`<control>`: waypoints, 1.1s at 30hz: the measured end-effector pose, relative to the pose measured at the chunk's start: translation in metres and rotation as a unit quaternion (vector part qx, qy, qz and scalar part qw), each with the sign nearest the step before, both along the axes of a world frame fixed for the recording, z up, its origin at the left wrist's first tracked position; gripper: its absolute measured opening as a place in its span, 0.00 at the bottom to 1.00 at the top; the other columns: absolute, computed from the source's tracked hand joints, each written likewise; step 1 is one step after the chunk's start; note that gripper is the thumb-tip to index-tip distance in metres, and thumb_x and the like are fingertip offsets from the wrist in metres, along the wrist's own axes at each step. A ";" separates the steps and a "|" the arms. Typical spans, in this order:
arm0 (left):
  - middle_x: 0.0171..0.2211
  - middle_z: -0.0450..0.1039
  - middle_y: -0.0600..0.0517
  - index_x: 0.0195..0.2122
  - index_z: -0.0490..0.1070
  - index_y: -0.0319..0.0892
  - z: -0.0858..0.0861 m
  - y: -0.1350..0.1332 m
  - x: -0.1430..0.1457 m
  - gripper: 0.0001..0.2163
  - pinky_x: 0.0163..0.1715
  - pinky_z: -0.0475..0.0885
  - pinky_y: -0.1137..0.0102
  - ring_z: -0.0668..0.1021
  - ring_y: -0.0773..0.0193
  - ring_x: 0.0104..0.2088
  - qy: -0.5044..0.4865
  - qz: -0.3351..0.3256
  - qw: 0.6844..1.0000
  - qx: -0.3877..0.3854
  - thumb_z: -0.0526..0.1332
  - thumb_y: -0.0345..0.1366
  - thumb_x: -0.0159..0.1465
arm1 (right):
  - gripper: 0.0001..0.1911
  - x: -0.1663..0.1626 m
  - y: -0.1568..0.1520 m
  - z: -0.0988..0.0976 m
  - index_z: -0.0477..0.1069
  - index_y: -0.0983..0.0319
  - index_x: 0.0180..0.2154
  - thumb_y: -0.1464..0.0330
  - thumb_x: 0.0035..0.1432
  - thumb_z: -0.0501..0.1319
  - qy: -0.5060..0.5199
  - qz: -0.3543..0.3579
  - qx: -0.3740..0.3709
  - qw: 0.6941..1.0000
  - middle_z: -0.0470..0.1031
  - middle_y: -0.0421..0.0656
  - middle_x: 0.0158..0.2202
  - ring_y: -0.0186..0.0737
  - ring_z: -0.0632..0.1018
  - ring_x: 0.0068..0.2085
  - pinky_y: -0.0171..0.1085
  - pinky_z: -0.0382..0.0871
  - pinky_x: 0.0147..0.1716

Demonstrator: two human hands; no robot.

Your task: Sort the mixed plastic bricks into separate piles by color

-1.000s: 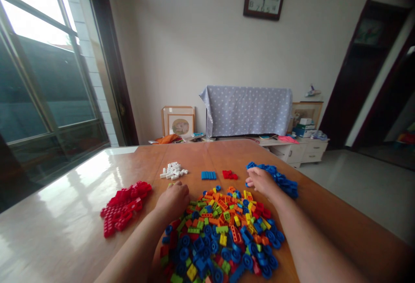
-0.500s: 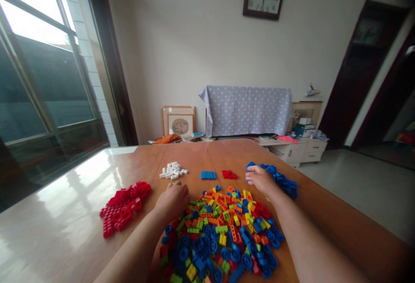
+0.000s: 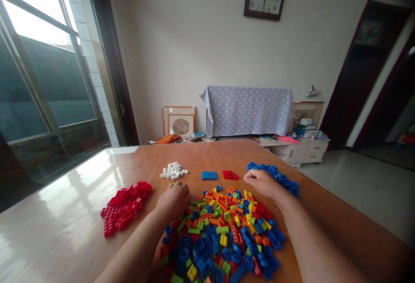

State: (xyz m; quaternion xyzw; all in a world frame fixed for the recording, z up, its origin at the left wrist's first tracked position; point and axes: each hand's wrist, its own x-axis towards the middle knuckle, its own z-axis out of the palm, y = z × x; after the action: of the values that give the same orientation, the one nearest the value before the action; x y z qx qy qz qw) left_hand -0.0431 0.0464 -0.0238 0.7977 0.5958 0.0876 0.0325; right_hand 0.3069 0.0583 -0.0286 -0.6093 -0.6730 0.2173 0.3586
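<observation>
My left hand (image 3: 175, 199) lies low over the table at the left upper edge of a big mixed heap of toy building bricks (image 3: 223, 227). Its fingers are bent downward, and a lime-green brick (image 3: 171, 184) peeks out at the fingertips; the grip itself is hidden. Just in front of the blue brick pile (image 3: 275, 175), my right hand (image 3: 262, 183) is closed with fingers pressed together. Anything inside it is hidden. Between the hands, farther off, are a row of blue bricks (image 3: 209, 175) and a small red brick cluster (image 3: 230, 175).
White bricks (image 3: 174, 170) lie beyond my left hand. A red brick pile (image 3: 126, 207) spreads at the left of the shiny wooden table (image 3: 81, 205). Past the far edge stand a low white cabinet (image 3: 295, 152) and a cloth-covered object (image 3: 248, 110).
My right hand has drawn slightly back toward me from the blue pile, and its spread fingers have closed. The left hand has hardly moved.
</observation>
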 end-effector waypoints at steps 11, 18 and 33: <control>0.41 0.72 0.45 0.35 0.74 0.44 -0.006 0.003 -0.002 0.10 0.35 0.67 0.69 0.75 0.58 0.40 0.000 -0.007 1.000 0.010 0.54 0.39 0.63 | 0.07 -0.020 -0.009 0.000 0.78 0.59 0.28 0.63 0.46 0.68 -0.167 0.090 -0.006 0.982 0.76 0.42 0.36 0.40 0.75 0.39 0.33 0.65 0.38; 0.41 0.72 0.45 0.34 0.74 0.44 -0.003 0.002 -0.002 0.10 0.34 0.67 0.69 0.75 0.58 0.39 -0.002 -0.003 1.000 0.006 0.55 0.39 0.63 | 0.05 0.008 0.003 -0.005 0.76 0.60 0.31 0.67 0.50 0.62 -0.156 -0.022 0.002 0.987 0.77 0.42 0.34 0.38 0.75 0.36 0.33 0.63 0.35; 0.42 0.72 0.45 0.36 0.74 0.44 -0.002 0.001 -0.001 0.10 0.35 0.67 0.69 0.75 0.58 0.41 -0.004 -0.003 1.000 0.003 0.54 0.40 0.64 | 0.10 0.018 0.016 -0.026 0.71 0.60 0.35 0.64 0.58 0.53 -0.013 -0.106 -0.055 0.993 0.79 0.43 0.27 0.37 0.77 0.25 0.32 0.66 0.24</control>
State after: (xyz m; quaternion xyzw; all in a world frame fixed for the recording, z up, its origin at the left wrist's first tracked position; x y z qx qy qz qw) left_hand -0.0445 0.0471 -0.0257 0.7992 0.5930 0.0925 0.0326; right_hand 0.3245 0.0745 -0.0548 -0.6990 -0.5959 0.2070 0.3370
